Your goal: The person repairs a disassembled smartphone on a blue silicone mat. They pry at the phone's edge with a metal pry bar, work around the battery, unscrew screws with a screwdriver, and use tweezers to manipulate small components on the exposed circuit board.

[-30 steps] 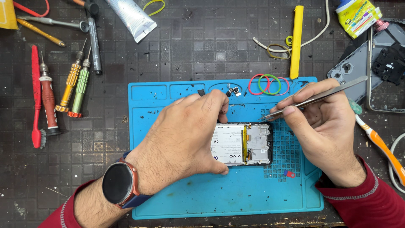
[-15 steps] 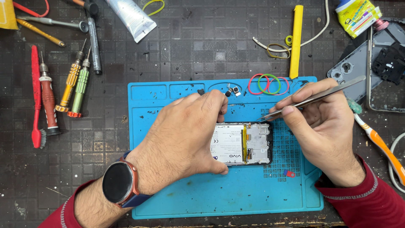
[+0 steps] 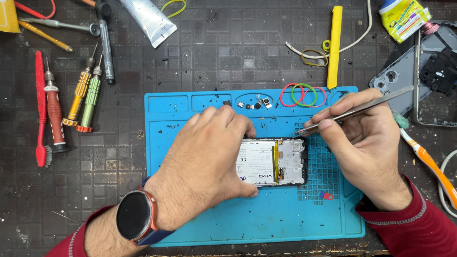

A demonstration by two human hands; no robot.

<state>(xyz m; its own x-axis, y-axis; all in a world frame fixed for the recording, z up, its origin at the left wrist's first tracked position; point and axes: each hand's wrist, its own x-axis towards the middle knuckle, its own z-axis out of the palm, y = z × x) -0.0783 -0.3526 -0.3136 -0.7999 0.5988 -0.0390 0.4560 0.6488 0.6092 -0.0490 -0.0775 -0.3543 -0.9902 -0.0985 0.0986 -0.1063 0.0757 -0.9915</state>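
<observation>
On the tabletop (image 3: pixel 238 57), a blue mat (image 3: pixel 285 223) bearing an opened phone (image 3: pixel 281 162) at its middle, pinned flat under the left hand (image 3: pixel 209 166) with fingers spread over its left part, right hand (image 3: pixel 369 143) fingers pinched shut on tweezers (image 3: pixel 352 112), tips just above the phone's upper right corner.

Dark gridded bench (image 3: pixel 200 62), blue mat (image 3: pixel 266 223), screwdrivers (image 3: pixel 85 95), yellow pry bar (image 3: pixel 335 45)
</observation>
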